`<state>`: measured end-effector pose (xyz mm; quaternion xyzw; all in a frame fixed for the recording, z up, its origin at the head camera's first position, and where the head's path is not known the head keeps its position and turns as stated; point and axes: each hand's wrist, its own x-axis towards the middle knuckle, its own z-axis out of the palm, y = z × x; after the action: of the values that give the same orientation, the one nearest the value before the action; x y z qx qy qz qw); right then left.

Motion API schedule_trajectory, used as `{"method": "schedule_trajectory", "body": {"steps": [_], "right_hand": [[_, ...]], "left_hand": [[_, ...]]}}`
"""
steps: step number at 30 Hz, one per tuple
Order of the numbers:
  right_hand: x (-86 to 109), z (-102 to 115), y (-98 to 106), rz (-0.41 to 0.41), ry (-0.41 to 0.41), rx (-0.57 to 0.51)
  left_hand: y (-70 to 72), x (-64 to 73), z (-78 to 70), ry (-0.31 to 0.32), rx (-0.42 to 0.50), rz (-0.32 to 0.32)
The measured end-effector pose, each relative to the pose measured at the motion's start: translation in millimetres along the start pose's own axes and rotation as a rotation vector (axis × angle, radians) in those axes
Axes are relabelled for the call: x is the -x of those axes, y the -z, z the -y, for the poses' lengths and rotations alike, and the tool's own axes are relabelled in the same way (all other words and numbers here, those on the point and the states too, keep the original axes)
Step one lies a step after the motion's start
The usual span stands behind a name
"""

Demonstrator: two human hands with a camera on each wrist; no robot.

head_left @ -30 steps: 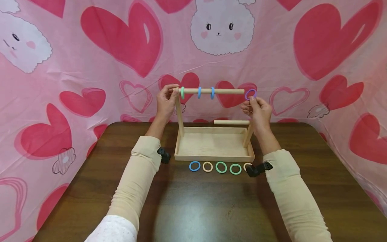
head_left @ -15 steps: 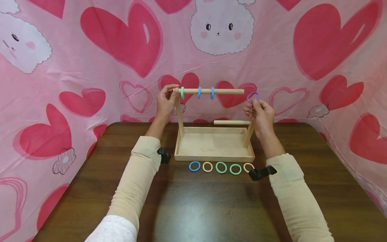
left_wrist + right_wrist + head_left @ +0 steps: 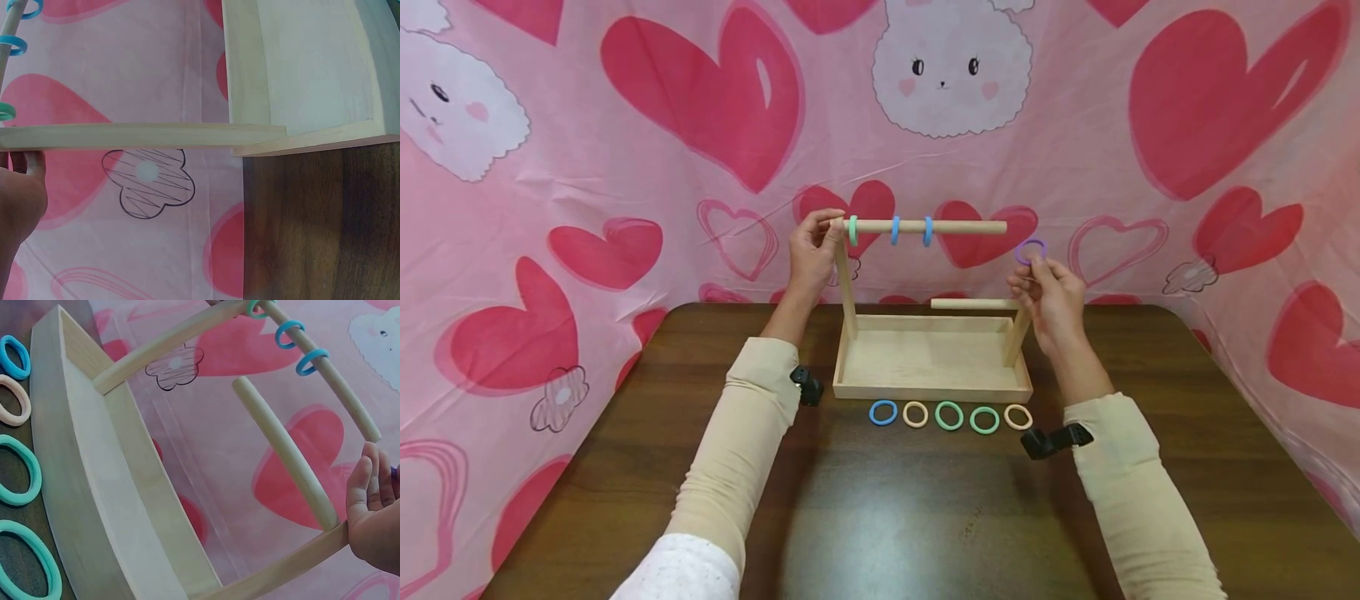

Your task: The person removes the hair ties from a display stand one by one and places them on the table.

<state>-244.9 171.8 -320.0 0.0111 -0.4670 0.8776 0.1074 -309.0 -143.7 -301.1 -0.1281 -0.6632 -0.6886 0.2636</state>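
Observation:
My right hand (image 3: 1054,302) pinches a purple ring (image 3: 1031,252) between thumb and fingertips, just right of and below the free end of the upper wooden rod (image 3: 970,227). In the right wrist view that ring is mostly hidden behind the hand (image 3: 381,512). My left hand (image 3: 813,254) grips the top of the tall left post (image 3: 847,292), where the upper rod joins it. On this rod hang one green ring (image 3: 853,231) close to the post and two blue rings, the left one (image 3: 895,231) and the right one (image 3: 928,232), near its middle.
The posts rise from a shallow wooden tray (image 3: 932,392) on a dark table. A lower rod (image 3: 973,304) juts left from the short right post (image 3: 1017,337). Before the tray lie a blue ring (image 3: 883,412), two cream and two green rings (image 3: 949,415). A pink heart-patterned cloth hangs behind.
My right hand has drawn back with the purple ring, slightly rightward and down from the upper rod's end. The left hand and the rings on the rod keep their places.

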Motion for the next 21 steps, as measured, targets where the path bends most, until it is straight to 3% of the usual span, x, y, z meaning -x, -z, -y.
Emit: {"method": "schedule_trajectory", "body": {"steps": [21], "right_hand": [[13.1, -6, 13, -0.010, -0.060, -0.015]], "left_hand": [[0.0, -0.1, 0.0, 0.011, -0.001, 0.000]]}}
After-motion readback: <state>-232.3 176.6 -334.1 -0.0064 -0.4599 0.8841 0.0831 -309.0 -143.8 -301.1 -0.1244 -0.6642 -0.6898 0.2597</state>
